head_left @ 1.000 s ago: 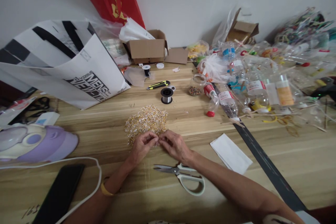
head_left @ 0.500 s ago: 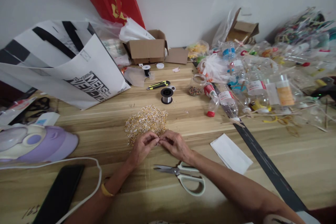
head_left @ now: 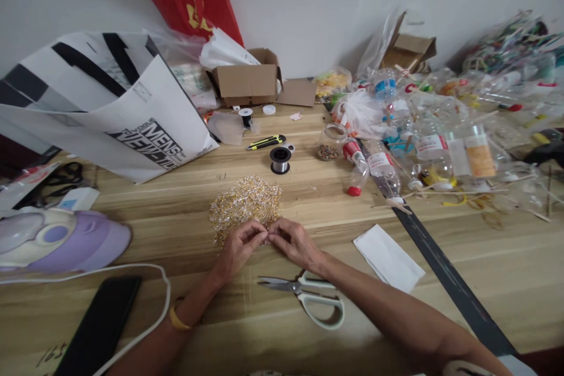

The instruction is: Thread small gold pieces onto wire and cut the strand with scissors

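My left hand (head_left: 241, 247) and my right hand (head_left: 294, 244) meet fingertip to fingertip at the near edge of a tangled gold and silver heap (head_left: 244, 202), which looks like fine wire or tinsel strung with small bits. Both pinch with thumb and forefinger. Whatever lies between the fingertips is too small to make out. Scissors (head_left: 304, 294) with pale handles rest on the table, close below my right forearm, blades toward the left. Beyond the heap a black spool of silvery wire (head_left: 280, 161) stands on the wood.
A yellow-black utility knife (head_left: 265, 142) lies behind the spool, near a jar of beads (head_left: 328, 144). Plastic bottles (head_left: 383, 170) crowd the right. Folded white paper (head_left: 388, 257) lies right of my forearm. At left are a white bag (head_left: 132, 123), a purple device (head_left: 83, 241) and a black phone (head_left: 101, 323).
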Demonstrator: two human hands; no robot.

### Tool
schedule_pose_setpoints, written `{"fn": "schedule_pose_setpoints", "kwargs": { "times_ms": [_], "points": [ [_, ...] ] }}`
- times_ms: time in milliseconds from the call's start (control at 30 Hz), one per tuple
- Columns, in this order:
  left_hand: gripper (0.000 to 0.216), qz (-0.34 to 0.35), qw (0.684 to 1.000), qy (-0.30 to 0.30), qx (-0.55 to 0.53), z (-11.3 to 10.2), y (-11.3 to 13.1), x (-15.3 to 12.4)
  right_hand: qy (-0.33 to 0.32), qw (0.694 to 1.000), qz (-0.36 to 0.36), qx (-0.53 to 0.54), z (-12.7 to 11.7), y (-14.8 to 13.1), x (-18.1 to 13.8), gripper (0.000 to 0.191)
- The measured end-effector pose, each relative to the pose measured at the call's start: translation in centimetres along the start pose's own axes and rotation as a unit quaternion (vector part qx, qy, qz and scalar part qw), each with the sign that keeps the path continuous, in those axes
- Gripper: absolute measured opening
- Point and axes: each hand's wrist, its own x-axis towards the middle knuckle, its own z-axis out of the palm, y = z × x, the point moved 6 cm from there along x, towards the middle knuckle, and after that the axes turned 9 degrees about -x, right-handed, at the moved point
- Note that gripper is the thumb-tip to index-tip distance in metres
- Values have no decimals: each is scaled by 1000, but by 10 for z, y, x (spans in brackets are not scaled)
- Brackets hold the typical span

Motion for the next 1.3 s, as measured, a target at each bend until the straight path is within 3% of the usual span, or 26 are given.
{"fn": "schedule_pose_setpoints", "kwargs": {
  "times_ms": [600,800,1000,1300],
  "points": [
    [12,-4,998,-9,-57,5,-2,-1,-7,1000,3,21,1,2,-1,11],
    [12,77,993,51,68,1,2,-6,-14,999,14,34,2,4,0,12],
    [13,229,950,55,206,4,17,-13,-21,999,15,34,3,7,0,12],
    [14,285,930,32,232,8,20,-17,-20,999,20,25,3,7,0,13]
  ]
}}
